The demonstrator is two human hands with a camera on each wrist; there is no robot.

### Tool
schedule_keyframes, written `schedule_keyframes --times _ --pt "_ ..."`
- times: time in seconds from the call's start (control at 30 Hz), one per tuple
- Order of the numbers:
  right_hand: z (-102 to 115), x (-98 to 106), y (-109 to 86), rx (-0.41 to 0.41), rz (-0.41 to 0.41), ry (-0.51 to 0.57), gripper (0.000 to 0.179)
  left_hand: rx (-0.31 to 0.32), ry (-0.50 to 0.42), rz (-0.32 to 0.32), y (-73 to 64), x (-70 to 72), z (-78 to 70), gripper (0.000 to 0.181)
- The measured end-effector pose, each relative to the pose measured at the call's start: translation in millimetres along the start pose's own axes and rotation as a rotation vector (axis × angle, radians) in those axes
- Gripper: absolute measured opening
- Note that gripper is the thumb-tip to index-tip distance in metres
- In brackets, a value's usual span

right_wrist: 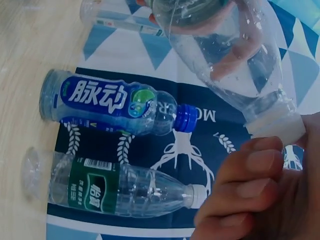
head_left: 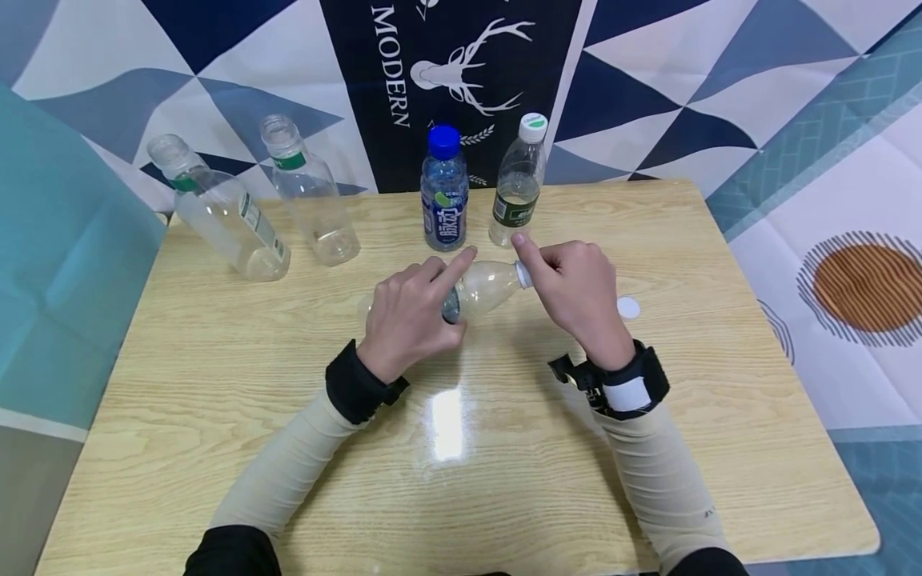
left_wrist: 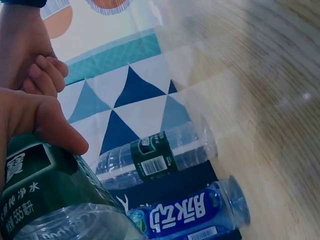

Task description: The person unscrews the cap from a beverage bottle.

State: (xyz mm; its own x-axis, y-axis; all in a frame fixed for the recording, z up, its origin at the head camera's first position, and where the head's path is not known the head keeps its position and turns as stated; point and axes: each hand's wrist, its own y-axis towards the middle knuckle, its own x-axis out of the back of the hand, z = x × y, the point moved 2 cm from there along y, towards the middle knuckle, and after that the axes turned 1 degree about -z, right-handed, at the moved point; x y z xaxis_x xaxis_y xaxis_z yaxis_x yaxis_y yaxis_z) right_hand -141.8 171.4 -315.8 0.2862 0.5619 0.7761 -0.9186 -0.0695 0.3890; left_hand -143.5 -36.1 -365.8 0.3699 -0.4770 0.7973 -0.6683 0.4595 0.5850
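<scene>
Pale sleeves cross the bench; the left hand grips a bottle past its middle, the right hand pinching the cap. Capped bottles crowd the far edge; there's room nearer.

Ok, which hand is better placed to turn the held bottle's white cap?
Probably the right hand: its curled fingers are at the white cap, while the left hand grips the bottle around its green label.

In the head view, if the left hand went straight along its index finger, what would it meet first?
Probably the white-capped bottle with the green label, beyond the left hand; how wide the gap is, this view leaves unclear.
</scene>
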Motion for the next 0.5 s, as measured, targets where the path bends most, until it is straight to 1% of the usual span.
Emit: schedule_keyframes --times 0.1,0.2,0.4,0.5 --pt "0.0 -1.9 0.7 0.036 0.001 0.061 0.066 0.009 -0.002 -0.002 -0.4 -0.2 0.2 0.08" --pt "-0.3 -2.6 1.7 0.112 -0.015 0.098 0.062 0.029 -0.034 0.011 0.0 0.1 0.6 0.079" --pt "0.7 -0.5 1.7 0.282 -0.028 0.082 0.054 0.048 -0.123 0.073 0.7 1.5 3.0 0.08" --pt "2.1 1.7 1.4 0.362 -0.047 0.049 0.049 0.056 -0.209 0.118 1.9 1.7 5.3 0.081"
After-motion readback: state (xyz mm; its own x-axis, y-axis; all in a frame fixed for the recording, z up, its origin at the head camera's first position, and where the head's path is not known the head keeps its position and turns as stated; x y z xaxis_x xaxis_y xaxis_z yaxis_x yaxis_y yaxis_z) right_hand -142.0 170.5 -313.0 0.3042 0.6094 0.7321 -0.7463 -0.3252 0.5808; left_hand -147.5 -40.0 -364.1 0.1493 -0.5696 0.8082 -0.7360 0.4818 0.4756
